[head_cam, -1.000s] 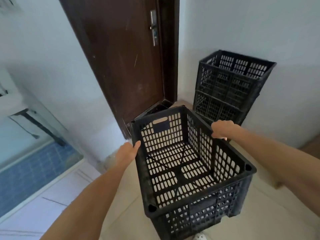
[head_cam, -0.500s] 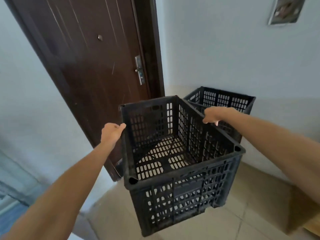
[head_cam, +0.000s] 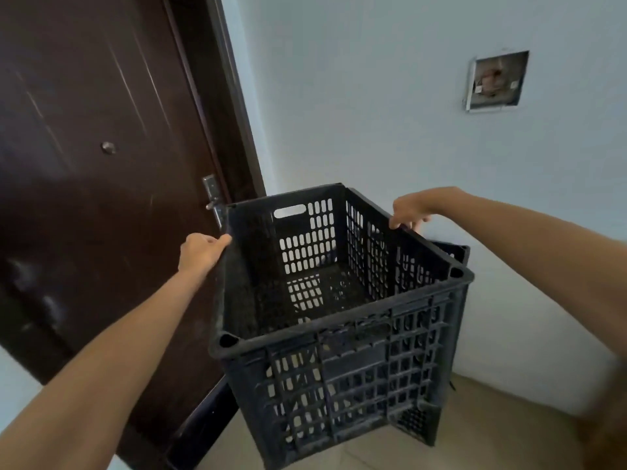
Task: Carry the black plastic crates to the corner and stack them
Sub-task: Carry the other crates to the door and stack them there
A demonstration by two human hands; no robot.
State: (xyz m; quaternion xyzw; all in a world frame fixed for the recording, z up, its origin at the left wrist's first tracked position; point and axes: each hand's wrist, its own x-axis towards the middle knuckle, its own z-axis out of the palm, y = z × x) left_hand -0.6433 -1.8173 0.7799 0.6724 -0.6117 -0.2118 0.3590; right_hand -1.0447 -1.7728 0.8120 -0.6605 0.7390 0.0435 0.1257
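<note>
Crate [head_cam: 339,300] raised vs earlier, both hands gripping rims.

One wide-angle view only, worn on the person's head, so nothing is shared with a second view. It faces forward and slightly down into a room corner, with a dark door [head_cam: 101,198] on the left and a pale wall [head_cam: 390,113] on the right. It sits close: both forearms reach in from the lower edges, and the held crate [head_cam: 339,334] fills the lower centre.
</note>
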